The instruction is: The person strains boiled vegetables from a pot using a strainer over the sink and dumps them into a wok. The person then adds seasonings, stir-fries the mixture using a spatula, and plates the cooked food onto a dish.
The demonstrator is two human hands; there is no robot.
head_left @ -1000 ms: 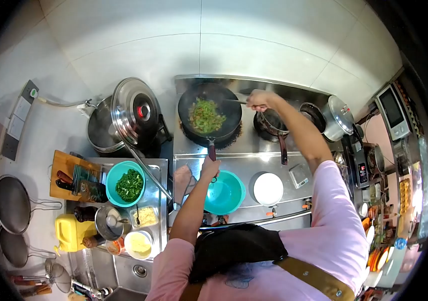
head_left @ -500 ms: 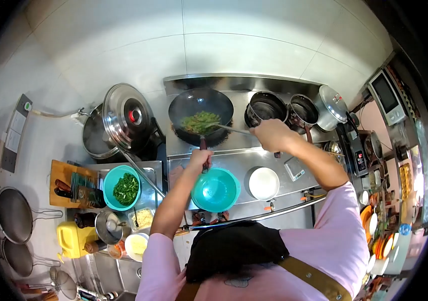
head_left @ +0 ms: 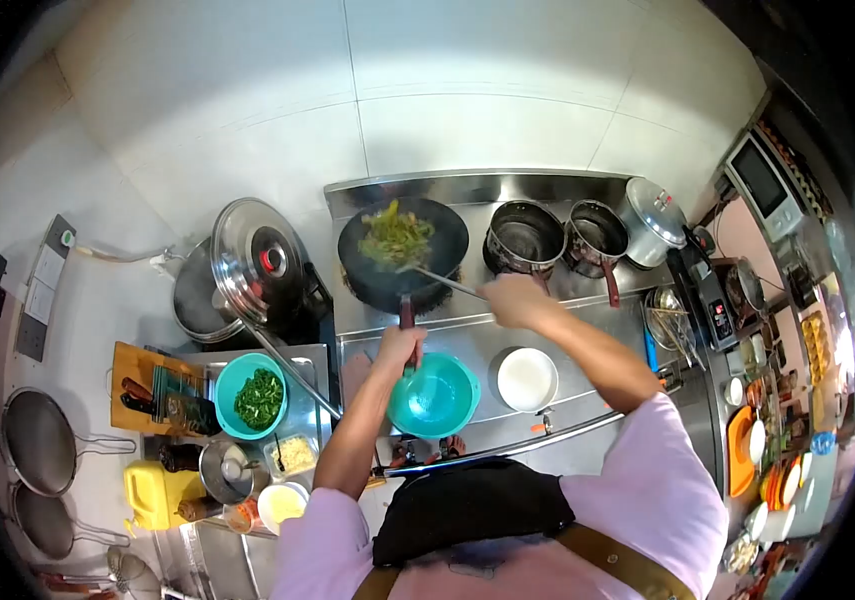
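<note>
left hand (head_left: pixel 400 348) closed round the handle (head_left: pixel 407 310) of the wok (head_left: pixel 451 240) over the stove (head_left: pixel 477 325), presumably to steady it; right hand (head_left: pixel 513 302) wrapped round a long utensil (head_left: pixel 452 284) slanting to the greens (head_left: pixel 397 235) inside, its length apparently sparing knuckles the heat.

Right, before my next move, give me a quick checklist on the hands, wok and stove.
1. Left hand gripping the wok handle: ok.
2. Right hand holding the utensil, its far end at the wok: ok.
3. Green food all within the wok: cannot tell; it is blurred near the far rim.
4. Teal bowl by the left hand without food: ok.
5. Right hand clear of the nearest dark pot: cannot tell; they look close.
6. Flame under the wok: cannot tell, hidden.
</note>
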